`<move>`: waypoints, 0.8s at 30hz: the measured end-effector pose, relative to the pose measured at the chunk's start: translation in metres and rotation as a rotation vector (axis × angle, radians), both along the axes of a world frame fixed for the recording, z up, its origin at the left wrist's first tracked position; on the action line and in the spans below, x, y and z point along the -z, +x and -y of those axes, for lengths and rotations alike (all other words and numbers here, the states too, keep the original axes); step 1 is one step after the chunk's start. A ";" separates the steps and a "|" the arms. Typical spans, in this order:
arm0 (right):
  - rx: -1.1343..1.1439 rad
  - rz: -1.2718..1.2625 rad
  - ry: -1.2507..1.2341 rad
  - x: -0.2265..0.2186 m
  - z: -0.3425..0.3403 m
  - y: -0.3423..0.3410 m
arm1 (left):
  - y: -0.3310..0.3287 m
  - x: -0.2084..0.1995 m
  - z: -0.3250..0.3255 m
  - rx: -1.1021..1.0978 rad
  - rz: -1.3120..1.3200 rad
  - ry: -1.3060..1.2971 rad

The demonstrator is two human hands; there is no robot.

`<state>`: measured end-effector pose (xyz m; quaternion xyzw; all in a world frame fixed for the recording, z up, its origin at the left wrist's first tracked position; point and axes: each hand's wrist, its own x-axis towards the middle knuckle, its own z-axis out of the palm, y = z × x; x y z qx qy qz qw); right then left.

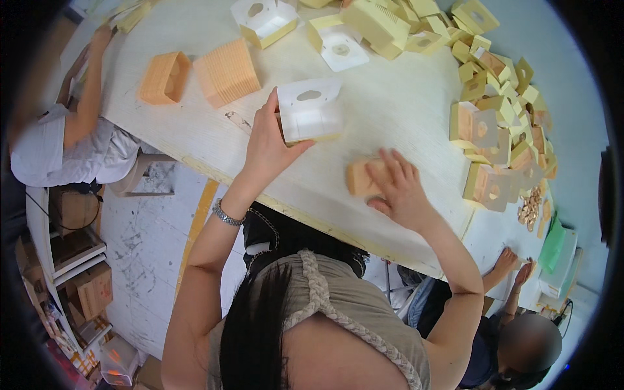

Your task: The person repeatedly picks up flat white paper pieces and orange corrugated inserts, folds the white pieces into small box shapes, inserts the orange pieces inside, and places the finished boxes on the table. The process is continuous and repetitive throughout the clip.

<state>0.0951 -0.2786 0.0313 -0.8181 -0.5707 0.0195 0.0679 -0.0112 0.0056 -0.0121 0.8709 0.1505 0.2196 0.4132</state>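
Observation:
My left hand (268, 148) is closed around the left side of a small cardboard box (313, 118), yellow outside and white inside, tilted up off the table. Its upper panel has a rounded cut-out window. To the right, my right hand (402, 194) lies over a small orange-tan card piece (357, 178) on the table. Its fingers are spread and seem to touch that piece, which they partly cover. Beyond my left hand stand a nested stack of orange card trays (227, 73) and a separate orange tray (162, 78).
More yellow boxes, one a white-lined box (265, 21), sit at the far side. A large heap of yellow boxes (497, 107) fills the right, near small gold pieces (532, 207) and a green bag (554, 246). Co-workers' hands show at far left and lower right.

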 end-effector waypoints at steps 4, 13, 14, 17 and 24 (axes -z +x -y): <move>-0.110 -0.036 0.211 -0.026 -0.026 -0.001 | 0.002 0.000 0.002 0.034 0.031 0.014; -0.309 -0.168 0.281 -0.016 -0.138 0.023 | -0.002 -0.006 -0.002 0.103 -0.114 -0.135; -0.292 -0.218 0.304 -0.009 -0.135 0.028 | -0.001 -0.005 -0.003 0.102 -0.115 -0.140; -0.275 -0.206 0.256 -0.007 -0.129 0.033 | 0.000 -0.002 -0.001 0.096 -0.115 -0.149; -0.140 0.003 0.202 -0.002 -0.126 0.015 | 0.002 -0.004 -0.001 0.109 -0.089 -0.087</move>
